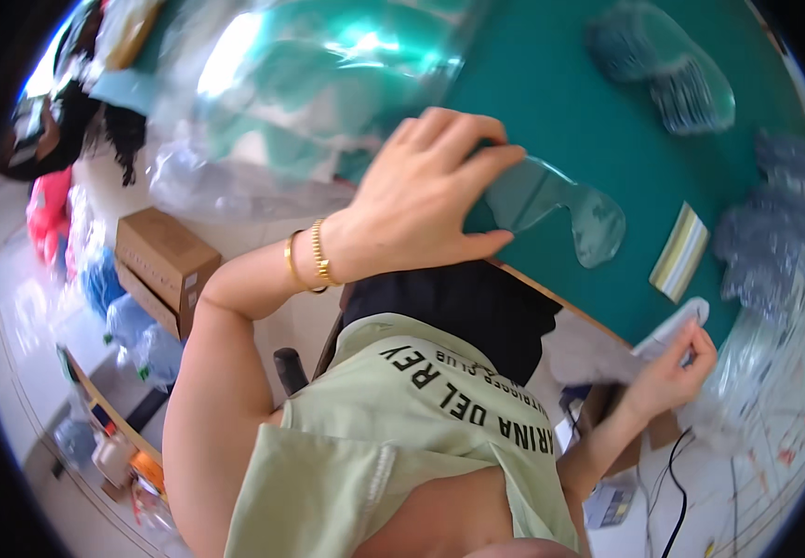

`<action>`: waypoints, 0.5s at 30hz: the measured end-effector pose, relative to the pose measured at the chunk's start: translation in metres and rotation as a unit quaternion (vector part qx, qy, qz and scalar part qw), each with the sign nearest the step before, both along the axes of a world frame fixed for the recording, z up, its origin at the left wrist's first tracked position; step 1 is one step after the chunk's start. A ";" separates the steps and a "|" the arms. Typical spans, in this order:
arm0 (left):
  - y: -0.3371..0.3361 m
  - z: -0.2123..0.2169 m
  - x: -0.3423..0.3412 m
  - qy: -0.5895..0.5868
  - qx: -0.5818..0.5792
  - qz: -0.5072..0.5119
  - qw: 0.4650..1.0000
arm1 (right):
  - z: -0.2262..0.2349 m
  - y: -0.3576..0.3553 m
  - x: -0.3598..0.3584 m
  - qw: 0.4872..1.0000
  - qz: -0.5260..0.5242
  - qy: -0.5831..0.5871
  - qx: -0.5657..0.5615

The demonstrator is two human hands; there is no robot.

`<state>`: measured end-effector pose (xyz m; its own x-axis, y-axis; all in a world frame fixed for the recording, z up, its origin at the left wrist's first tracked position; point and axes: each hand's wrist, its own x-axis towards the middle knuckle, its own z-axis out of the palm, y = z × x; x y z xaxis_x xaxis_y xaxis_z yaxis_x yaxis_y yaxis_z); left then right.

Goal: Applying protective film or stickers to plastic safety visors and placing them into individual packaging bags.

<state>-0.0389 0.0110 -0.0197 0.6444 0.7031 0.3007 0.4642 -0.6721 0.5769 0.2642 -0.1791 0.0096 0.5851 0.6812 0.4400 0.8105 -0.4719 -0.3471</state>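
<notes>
My left hand (421,191) spans the left end of a clear plastic goggle lens (598,223), thumb and forefinger closed on its opposite edges. The lens has a notch in the middle and lies over a green tabletop (532,84). My right hand (677,372) is at the table's near right edge, its fingers curled in a pinch. A white, folded-looking piece (672,327) is right beside those fingertips. Whatever is between them cannot be made out.
A stack of clear lenses (686,79) lies at the far right. Bundles of grey-blue wrapped pieces (765,232) line the right edge, near a yellow-and-silver striped block (679,251). A big clear plastic bag (300,112) covers the far left. A cardboard box (165,260) stands on the floor.
</notes>
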 end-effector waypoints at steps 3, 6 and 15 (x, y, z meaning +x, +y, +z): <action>-0.002 0.003 -0.008 0.013 0.003 -0.013 1.000 | 0.008 0.022 0.031 0.983 0.070 -0.141 -0.091; -0.011 0.005 -0.014 -0.051 0.019 -0.020 0.998 | 0.035 0.089 -0.025 0.975 0.192 -0.115 0.006; 0.008 0.029 -0.090 -0.337 0.003 0.224 0.914 | -0.003 0.235 -0.223 0.769 0.638 -0.039 -0.020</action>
